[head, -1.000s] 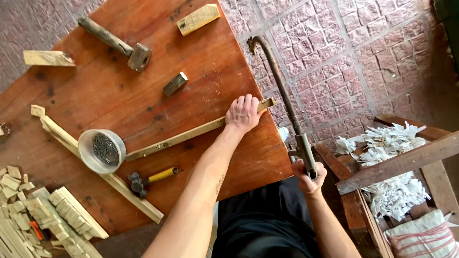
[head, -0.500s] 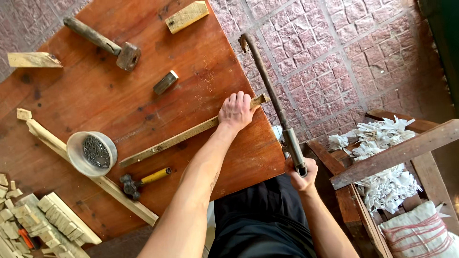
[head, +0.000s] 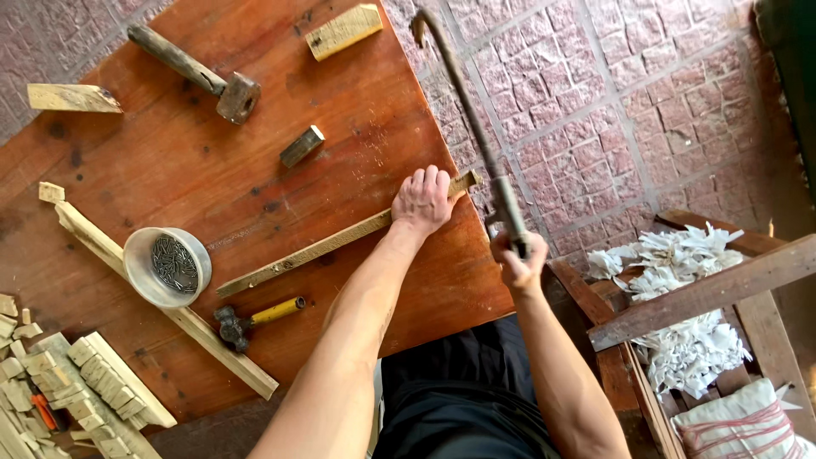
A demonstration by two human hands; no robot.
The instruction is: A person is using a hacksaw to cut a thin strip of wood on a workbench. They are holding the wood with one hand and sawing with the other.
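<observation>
No packages, labels, signs or screens show anywhere in this view.

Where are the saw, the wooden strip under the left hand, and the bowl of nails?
saw (head: 463, 119): head view, middle of its long frame.
wooden strip (head: 314, 251): head view, bare middle stretch.
bowl of nails (head: 136, 272): head view, left rim.
left hand (head: 422, 202): head view, back of hand.

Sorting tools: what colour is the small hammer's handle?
Yellow; the small hammer shows best in the head view.
</observation>
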